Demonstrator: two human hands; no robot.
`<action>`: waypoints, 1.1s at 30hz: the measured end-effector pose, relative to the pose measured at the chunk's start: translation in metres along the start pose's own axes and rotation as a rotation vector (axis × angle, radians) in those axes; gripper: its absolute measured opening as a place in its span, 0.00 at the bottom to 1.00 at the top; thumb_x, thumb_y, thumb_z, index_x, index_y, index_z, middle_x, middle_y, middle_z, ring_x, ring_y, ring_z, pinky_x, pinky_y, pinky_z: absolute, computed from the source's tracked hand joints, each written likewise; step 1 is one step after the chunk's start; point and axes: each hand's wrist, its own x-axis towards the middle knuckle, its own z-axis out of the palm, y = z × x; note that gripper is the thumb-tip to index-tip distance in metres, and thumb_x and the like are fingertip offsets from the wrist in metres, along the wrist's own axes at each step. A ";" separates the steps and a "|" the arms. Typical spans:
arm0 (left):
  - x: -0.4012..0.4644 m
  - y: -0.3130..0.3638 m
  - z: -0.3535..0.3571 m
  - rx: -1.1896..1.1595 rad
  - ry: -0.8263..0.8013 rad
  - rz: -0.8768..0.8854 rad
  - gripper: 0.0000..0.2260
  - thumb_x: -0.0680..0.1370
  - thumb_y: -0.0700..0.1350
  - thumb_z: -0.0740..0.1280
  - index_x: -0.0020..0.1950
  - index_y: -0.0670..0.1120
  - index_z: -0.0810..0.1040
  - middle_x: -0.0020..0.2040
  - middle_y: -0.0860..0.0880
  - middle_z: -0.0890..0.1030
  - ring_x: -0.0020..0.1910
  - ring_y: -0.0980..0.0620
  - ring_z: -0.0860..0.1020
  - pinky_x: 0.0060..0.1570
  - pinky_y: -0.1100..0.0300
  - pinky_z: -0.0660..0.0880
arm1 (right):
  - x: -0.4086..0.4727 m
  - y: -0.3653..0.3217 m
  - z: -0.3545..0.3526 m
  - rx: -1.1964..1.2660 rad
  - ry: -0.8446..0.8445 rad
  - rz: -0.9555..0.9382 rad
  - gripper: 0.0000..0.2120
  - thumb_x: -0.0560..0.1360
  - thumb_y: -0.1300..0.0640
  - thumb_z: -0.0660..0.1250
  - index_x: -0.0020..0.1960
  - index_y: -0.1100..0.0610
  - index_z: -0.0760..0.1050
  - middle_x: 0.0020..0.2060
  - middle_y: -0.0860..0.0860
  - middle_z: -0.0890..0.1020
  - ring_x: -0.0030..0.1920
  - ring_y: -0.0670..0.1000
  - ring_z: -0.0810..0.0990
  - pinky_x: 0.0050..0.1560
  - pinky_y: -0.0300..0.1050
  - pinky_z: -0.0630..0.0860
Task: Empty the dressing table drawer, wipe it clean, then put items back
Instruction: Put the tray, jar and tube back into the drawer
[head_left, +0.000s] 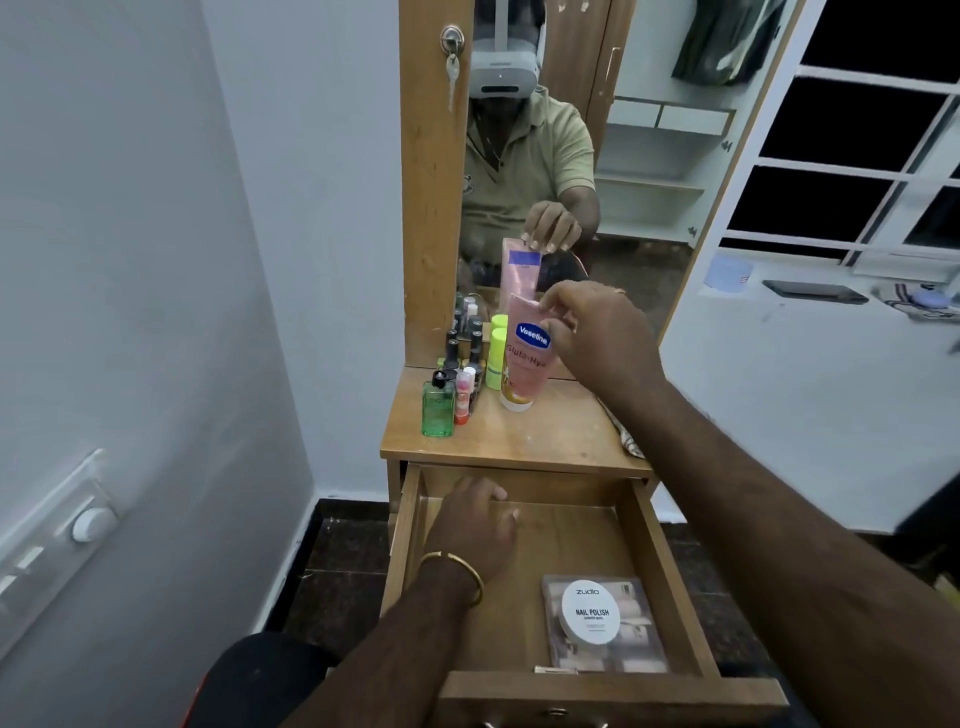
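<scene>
Drawer (670, 587) holds nail-polish box (602, 623) | left hand (478, 525) spread inside | right hand (597, 332) pinching Vaseline tube (524, 364) | emptying unfinished, wiping pending

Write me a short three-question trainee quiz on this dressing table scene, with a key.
1. True or false: the right hand holds the pink lotion tube upright on the tabletop.
2. What does the white round tub in the open drawer sit on?
A. a flat box
B. a green bottle
C. a towel
3. Fill in: the left hand is inside the ____, at its back left part.

Key
1. True. Fingers pinch the tube near its top; its cap stands on the wood.
2. A. It lies on a flat box at the front right of the drawer.
3. Drawer. Whether the hand holds anything cannot be told.
</scene>
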 end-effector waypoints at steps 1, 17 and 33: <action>0.000 0.000 0.000 -0.018 -0.006 -0.003 0.08 0.76 0.50 0.69 0.53 0.50 0.77 0.55 0.53 0.76 0.54 0.55 0.74 0.45 0.69 0.57 | -0.005 0.000 -0.004 0.045 -0.013 0.022 0.09 0.76 0.53 0.71 0.55 0.53 0.79 0.51 0.49 0.83 0.47 0.47 0.79 0.43 0.46 0.81; -0.005 0.004 -0.005 -0.379 0.154 -0.124 0.25 0.78 0.66 0.49 0.50 0.49 0.77 0.40 0.52 0.80 0.44 0.49 0.80 0.39 0.58 0.72 | -0.156 0.031 -0.022 0.819 0.166 0.738 0.04 0.73 0.60 0.75 0.45 0.54 0.80 0.40 0.49 0.85 0.41 0.50 0.85 0.37 0.45 0.81; 0.000 -0.016 0.010 0.041 -0.171 -0.232 0.20 0.82 0.57 0.56 0.57 0.47 0.81 0.53 0.47 0.84 0.51 0.50 0.80 0.54 0.57 0.75 | -0.179 0.055 0.036 -0.065 -0.689 0.567 0.20 0.73 0.48 0.73 0.61 0.53 0.74 0.56 0.50 0.80 0.47 0.45 0.75 0.46 0.38 0.74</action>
